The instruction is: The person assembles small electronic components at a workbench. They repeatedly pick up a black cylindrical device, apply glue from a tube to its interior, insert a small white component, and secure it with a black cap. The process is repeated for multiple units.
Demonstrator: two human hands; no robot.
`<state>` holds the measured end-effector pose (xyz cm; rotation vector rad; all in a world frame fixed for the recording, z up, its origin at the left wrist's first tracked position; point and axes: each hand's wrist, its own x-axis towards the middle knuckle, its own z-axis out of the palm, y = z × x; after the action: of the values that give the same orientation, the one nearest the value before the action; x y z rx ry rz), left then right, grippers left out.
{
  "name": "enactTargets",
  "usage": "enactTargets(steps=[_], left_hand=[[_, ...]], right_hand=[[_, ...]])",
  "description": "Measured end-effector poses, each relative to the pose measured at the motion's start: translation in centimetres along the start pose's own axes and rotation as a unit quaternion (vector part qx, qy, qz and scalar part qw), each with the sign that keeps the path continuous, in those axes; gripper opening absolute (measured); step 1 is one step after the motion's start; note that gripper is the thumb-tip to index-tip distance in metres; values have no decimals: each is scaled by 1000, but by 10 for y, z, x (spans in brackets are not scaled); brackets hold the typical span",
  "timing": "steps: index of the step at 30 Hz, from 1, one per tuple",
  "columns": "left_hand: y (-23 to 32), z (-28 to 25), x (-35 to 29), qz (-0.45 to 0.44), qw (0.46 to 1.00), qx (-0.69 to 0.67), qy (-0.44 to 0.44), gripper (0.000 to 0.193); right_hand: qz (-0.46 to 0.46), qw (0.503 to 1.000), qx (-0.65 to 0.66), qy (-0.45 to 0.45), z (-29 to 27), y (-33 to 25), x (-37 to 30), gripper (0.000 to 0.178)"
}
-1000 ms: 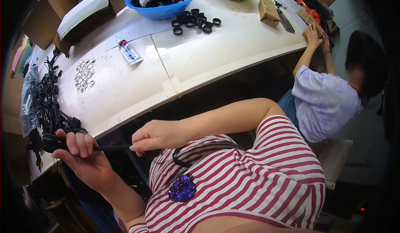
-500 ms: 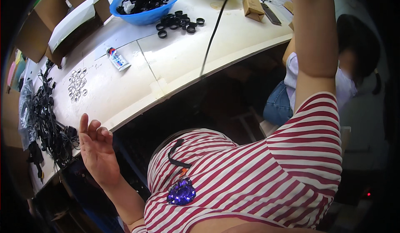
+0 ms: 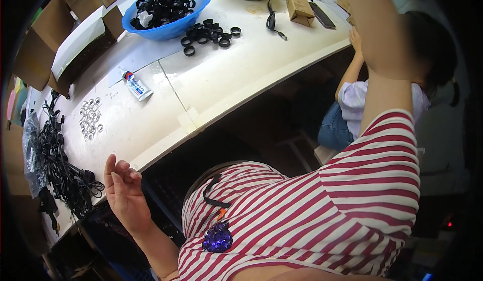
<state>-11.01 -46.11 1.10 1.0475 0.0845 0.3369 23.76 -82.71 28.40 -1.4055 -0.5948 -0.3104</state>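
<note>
Black cable (image 3: pixel 271 21) is right of the blue bowl (image 3: pixel 168 31). Of the wearer's 2 hands, the left hand (image 3: pixel 127 198), below the bowl, is empty, half-curled; the right hand is out of view, its grip unclear.

Single black cable (image 3: pixel 271 21) | thin toward top of my view, thickening lower down, tip pointing down-right | near brown carton (image 3: pixel 300 8), resting or dangling I can't tell | cable heap (image 3: pixel 61 169): black, tangled, on white table (image 3: pixel 221 82), left end
</note>
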Motion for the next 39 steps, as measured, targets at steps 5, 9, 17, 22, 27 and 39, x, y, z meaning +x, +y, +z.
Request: enactTargets(steps=[5,9,17,22,27,39], left_hand=[[-5,-12,-1,-26,999,14,12,33],[-5,-18,1,-33,998,31,32,33],[-3,-30,-2,-39,975,154,154,29],[38,-78,20,129,928,325,124,25],[103,-175,58,235,709,580,324,21],[99,-190,106,-78,558,785,257,34]], right_hand=[[-243,785,-560,-103,-82,141,-104,30],[149,764,-627,11,-50,183,-184,31],[142,627,-765,-33,-57,232,-180,35],[5,797,-582,-159,41,191,-197,21],[-89,861,-303,-398,209,182,-241,11],[-109,856,-72,-501,389,210,-289,12]])
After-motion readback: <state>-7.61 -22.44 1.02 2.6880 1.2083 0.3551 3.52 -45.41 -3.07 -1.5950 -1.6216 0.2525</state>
